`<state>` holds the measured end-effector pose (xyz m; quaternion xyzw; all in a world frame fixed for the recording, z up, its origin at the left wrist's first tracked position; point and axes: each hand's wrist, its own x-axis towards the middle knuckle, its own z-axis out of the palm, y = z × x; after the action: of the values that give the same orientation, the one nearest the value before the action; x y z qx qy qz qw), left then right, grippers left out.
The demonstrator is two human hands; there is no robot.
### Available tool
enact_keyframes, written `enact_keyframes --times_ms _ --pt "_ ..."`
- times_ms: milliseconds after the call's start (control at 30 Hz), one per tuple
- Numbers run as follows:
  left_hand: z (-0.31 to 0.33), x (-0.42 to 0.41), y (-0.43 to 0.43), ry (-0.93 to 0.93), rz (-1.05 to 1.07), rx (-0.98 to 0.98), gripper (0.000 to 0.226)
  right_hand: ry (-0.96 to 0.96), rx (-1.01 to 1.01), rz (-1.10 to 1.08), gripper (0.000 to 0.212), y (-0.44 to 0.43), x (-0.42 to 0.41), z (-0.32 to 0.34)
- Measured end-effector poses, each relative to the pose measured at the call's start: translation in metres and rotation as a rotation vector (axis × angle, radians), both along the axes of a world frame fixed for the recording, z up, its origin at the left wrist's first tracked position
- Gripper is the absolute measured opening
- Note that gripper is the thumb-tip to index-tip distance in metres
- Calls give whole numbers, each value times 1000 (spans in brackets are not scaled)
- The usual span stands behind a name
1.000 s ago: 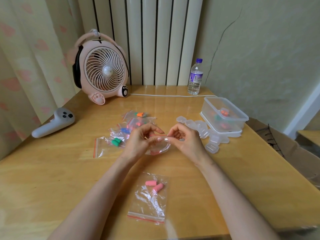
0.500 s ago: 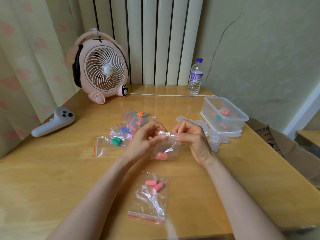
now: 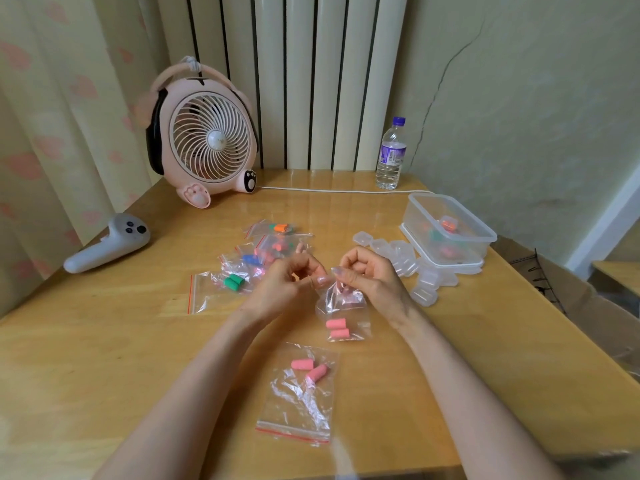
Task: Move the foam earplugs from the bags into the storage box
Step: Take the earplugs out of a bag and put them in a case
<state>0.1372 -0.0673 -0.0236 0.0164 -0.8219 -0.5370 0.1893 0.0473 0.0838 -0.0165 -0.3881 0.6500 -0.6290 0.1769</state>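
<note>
Wooden tabletop (image 3: pixel 104 341): left hand (image 3: pixel 287 285) and right hand (image 3: pixel 367 278) pinch the zip bag (image 3: pixel 343 306) by its mouth. Newly lifted, it hangs upright with the pink earplugs (image 3: pixel 336 328) at the bottom, so opening seems next.

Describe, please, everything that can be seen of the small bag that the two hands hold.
The bag is small, of clear, thin, crinkled plastic. It hangs upright over the table. The left hand and the right hand pinch its top edge from both sides. Two pink earplugs lie side by side at its bottom. Whether its mouth is open cannot be told.
</note>
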Motion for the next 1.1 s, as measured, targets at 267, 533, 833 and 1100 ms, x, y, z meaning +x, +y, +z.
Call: enact_keyframes --times_ms 267,533,833,1100 --pt "-12 -9 -15 -67 382 -6 17 5 72 -145 26 -1 -4 -3" --pt "-13 -7 -17 -189 471 5 24 90 24 14 37 0 4 2" --pt "-7 -2 -10 -318 365 25 19 -17 -125 -140 21 -4 -4 -5" --pt "1 3 -1 -418 271 145 24 21 -209 -310 31 0 -4 4"
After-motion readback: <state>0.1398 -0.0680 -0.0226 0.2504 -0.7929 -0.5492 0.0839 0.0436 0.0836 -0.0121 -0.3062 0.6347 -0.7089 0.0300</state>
